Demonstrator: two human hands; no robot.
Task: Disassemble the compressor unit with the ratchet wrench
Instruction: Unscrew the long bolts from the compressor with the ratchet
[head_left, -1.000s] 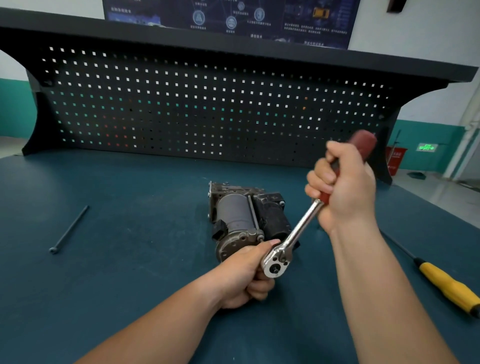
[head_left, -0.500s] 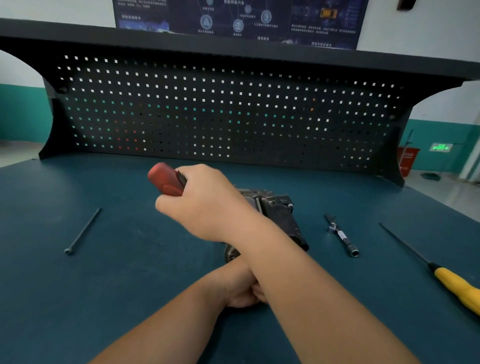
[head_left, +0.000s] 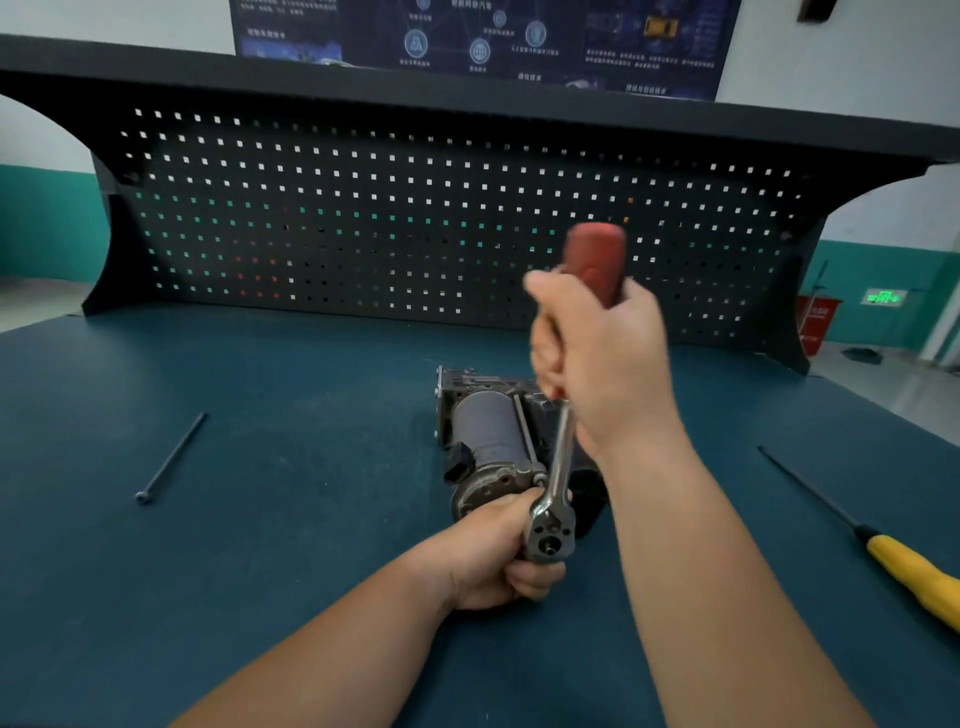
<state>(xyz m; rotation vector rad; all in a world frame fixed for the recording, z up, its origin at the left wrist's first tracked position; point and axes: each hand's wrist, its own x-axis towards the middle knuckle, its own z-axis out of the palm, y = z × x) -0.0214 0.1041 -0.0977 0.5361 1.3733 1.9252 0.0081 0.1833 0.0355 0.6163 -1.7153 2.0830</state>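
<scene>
The right hand (head_left: 602, 358) has swung the red handle back from the far left, where it lay across the view half a second ago, so that the ratchet wrench (head_left: 563, 449) now stands nearly upright, its handle blurred in front of the pegboard (head_left: 363, 234). This hand is curled tight round the lower part of the red grip, knuckles turned to the left, with the bare steel shaft running down out of the fist. The left hand (head_left: 488, 558) is where it was, low at the near end of the compressor unit (head_left: 488, 436), its fingers wrapped round the wrench's head and its thumb lying along the top beside the shaft. The head sits against the near end of the unit; what it is seated on is hidden by the fingers. The compressor unit lies on its side near the middle of the dark blue worktop (head_left: 270, 545), its grey cylinder pointing towards the person and its blocky metal end towards the pegboard. A long thin bolt (head_left: 171, 457) lies well apart on the left. A screwdriver (head_left: 906, 571) with a yellow handle lies well apart on the right, its thin blade pointing away. A dark poster (head_left: 478, 36) hangs on the wall above the shelf.
</scene>
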